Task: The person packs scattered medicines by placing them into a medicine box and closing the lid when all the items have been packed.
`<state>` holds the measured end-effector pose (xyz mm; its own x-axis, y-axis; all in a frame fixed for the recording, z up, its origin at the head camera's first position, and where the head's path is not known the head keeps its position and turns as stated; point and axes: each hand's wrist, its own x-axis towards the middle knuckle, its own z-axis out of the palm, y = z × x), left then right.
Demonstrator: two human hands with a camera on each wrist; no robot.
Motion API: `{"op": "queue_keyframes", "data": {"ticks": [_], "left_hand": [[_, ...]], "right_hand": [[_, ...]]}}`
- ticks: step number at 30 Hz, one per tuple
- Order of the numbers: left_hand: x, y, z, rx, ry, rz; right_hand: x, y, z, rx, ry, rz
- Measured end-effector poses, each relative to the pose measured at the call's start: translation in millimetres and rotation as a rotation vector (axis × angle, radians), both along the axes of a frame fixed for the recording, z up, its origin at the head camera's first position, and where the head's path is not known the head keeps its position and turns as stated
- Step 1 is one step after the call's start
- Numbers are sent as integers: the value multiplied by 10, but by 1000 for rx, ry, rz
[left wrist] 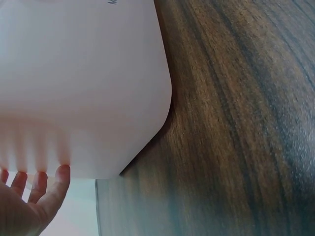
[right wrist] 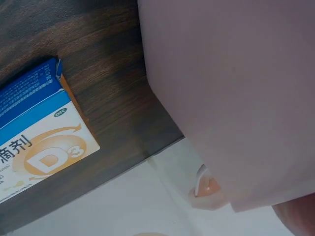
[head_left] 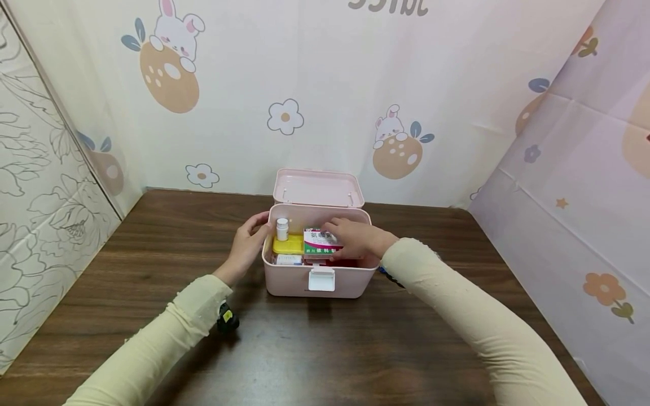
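A pink lidded storage box stands on the table with its lid raised at the back. My right hand reaches inside and holds a white, magenta and green medicine box, fingers over its top and thumb at its front. My left hand rests against the storage box's left wall, its fingertips touching the side in the left wrist view. Inside at the left are a small white bottle, a yellow case and a white carton. Contents under my right hand are hidden.
A blue and white vitamin D3 carton lies on the table to the right of the storage box, mostly behind my right forearm in the head view. A white front latch hangs on the storage box. Patterned cloth backs the wooden table.
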<state>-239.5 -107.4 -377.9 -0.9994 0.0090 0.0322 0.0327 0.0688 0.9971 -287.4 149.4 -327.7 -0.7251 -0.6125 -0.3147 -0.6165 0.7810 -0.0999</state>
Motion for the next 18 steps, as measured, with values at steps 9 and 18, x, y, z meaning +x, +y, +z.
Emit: {"op": "queue_keyframes", "data": {"ticks": [9, 18], "left_hand": [[-7, 3, -6, 4, 3, 2], [-7, 11, -21, -14, 5, -2]], "right_hand": [[35, -34, -4, 34, -47, -42], [79, -52, -39, 39, -59, -48]]}}
